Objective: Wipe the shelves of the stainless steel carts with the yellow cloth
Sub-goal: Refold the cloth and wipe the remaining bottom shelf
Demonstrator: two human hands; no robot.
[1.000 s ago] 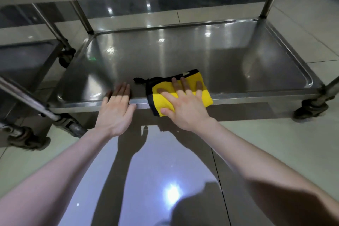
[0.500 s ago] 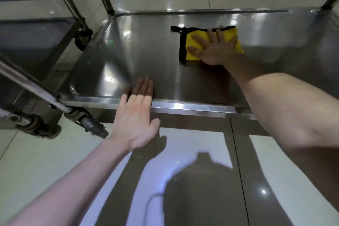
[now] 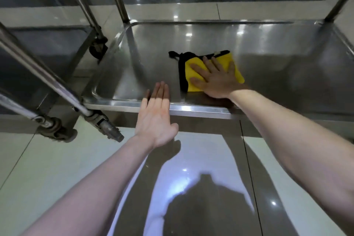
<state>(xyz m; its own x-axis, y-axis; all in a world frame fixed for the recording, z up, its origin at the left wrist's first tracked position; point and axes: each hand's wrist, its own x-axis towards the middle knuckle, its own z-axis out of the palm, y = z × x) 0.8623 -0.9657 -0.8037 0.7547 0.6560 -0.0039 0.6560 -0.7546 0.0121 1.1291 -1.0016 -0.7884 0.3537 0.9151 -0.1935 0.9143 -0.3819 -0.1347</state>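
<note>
The right hand (image 3: pixel 216 78) presses flat, fingers spread, on the folded yellow cloth (image 3: pixel 232 69), which lies on the cart's bottom shelf (image 3: pixel 277 59) near its front rim; the left hand (image 3: pixel 156 115) rests straight-fingered, holding nothing, across that rim.

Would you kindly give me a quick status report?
Right hand flat on yellow cloth, bottom shelf. Left hand rests on front rim. Second cart alongside, left.

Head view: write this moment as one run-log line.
phase: wipe lower shelf | right hand: flat, pressing yellow cloth on shelf near front rim | left hand: open, fingers over front rim
</note>
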